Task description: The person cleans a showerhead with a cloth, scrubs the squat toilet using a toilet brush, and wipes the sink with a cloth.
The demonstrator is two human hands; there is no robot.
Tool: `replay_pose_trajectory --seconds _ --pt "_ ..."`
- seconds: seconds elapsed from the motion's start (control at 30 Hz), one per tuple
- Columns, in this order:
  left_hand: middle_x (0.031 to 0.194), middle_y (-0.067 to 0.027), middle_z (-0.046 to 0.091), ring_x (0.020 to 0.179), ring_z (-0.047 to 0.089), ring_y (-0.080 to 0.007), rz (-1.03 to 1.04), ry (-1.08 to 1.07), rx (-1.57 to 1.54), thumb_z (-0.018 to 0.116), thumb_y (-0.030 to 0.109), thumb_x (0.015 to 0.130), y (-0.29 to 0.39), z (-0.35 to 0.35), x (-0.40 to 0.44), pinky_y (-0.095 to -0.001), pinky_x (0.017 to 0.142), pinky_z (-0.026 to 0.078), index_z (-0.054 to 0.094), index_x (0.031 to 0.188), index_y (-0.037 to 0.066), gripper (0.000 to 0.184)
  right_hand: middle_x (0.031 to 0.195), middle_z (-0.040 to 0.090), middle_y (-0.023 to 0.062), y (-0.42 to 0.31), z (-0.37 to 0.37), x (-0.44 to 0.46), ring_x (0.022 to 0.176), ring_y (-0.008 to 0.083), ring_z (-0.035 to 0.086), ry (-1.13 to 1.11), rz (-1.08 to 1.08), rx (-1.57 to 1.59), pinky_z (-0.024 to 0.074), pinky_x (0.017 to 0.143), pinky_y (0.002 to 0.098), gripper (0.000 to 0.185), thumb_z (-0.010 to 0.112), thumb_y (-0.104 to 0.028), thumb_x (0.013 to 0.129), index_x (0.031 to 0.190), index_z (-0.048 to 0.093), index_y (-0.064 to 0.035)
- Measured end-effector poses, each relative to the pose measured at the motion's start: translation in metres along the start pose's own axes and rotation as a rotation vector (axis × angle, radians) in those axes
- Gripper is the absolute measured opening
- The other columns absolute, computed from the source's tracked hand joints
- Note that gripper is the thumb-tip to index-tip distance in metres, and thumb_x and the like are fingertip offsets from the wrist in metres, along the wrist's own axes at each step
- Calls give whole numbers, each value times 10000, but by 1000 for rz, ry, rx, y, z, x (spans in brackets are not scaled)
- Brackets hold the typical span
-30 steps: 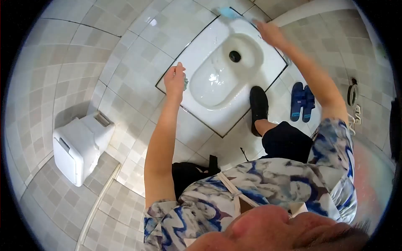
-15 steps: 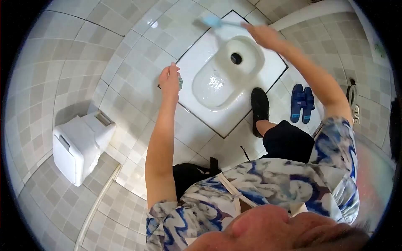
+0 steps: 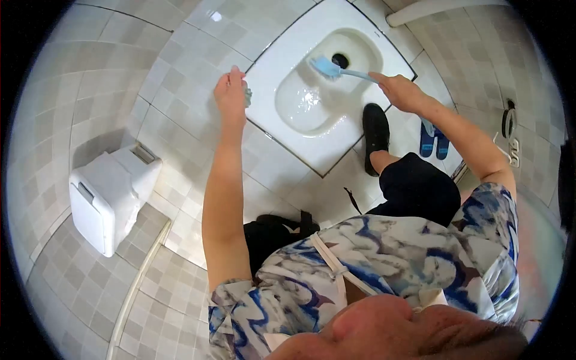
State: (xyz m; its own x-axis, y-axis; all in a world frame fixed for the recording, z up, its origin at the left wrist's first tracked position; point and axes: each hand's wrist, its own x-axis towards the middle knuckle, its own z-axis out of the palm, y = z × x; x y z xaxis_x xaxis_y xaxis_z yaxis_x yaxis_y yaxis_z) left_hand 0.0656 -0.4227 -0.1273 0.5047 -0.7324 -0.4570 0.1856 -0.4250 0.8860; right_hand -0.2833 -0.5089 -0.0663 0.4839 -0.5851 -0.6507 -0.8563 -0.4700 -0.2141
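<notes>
My right hand [image 3: 401, 92] is closed around the handle of a light blue toilet brush [image 3: 327, 67]. The brush head is over the bowl of the white squat toilet [image 3: 282, 66], beside the dark drain hole [image 3: 340, 60]; whether its bristles touch the bowl I cannot tell. Beyond the toilet's left edge, my left hand [image 3: 230, 91] is closed, and a small pale green crumpled thing [image 3: 248, 95] sticks out of it on the toilet side. Its kind is not clear, as the fingers hide most of it. Water glistens in the bowl.
A white lidded bin [image 3: 111, 201] stands at the left by the wall. Blue slippers [image 3: 435, 143] lie on the right, partly behind my forearm. My black shoe [image 3: 376, 135] is at the toilet's right edge. A white pipe [image 3: 444, 8] runs along the top right.
The toilet brush has come down from beyond the toilet's upper left edge to over the bowl, with my right hand lower too. The view has shifted; my left hand keeps its grip.
</notes>
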Motion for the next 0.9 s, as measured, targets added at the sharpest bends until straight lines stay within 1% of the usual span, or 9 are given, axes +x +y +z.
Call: replay_pose_trajectory --seconds 0.07,0.13,0.17,0.23,0.37,0.53,0.6,0.67,0.9 --pt "605 11 470 496 403 -56 -58 -31 -92 529 335 896 -2 -2 4 -207 436 321 564 776 20 339 896 629 186 34 53 29 800 365 618 41 -37 112 483 720 462 378 390 -142 912 1285 439 -104" --pt "611 10 469 504 399 -54 -40 -30 -51 529 334 897 -6 -5 3 -204 439 316 561 781 22 334 781 608 167 70 133 78 657 296 612 558 -397 180 489 579 424 384 395 -182 918 1290 436 -100" --pt "614 9 468 509 400 -54 -50 -39 -69 527 331 898 -10 -7 2 -203 441 314 560 784 22 330 781 608 167 55 132 84 657 296 612 555 -397 194 489 579 424 384 395 -182 918 1290 436 -100" --pt "616 8 467 513 400 -54 -67 -52 -86 526 328 899 -14 -11 -2 -202 442 311 558 788 23 327 729 556 114 9 116 93 514 190 528 -39 330 1082 440 443 340 374 407 -242 921 1257 480 -95" --pt "617 3 464 518 401 -64 -143 -18 -50 516 325 903 -13 -14 -9 -210 449 319 556 799 19 326 650 482 50 -21 147 62 439 116 415 -87 445 1410 372 372 284 367 406 -273 913 1211 527 -97" --pt "617 0 461 525 404 -70 -126 -26 -44 509 325 904 -17 -16 -8 -216 462 326 557 803 14 330 598 472 72 -33 153 77 460 133 447 -374 91 990 389 377 309 303 421 -294 905 990 605 -68" --pt "616 1 462 526 404 -67 -71 -33 -82 511 322 903 -22 -18 -5 -210 465 328 556 794 13 331 673 558 140 -25 148 96 546 217 553 -315 -46 748 447 454 368 272 466 -277 882 875 603 -42" --pt "629 -7 473 503 425 -84 -92 -31 -57 505 324 904 -25 -18 0 -227 433 343 557 815 23 319 773 621 182 -16 140 98 683 322 611 -103 -595 243 482 590 432 228 483 -231 852 842 601 -36" --pt "635 -20 479 475 450 -110 -58 -66 -22 496 331 907 -15 -18 1 -243 397 358 555 847 29 313 812 650 115 5 61 96 828 301 637 -223 -549 -549 510 708 408 117 581 -120 730 828 644 -126"
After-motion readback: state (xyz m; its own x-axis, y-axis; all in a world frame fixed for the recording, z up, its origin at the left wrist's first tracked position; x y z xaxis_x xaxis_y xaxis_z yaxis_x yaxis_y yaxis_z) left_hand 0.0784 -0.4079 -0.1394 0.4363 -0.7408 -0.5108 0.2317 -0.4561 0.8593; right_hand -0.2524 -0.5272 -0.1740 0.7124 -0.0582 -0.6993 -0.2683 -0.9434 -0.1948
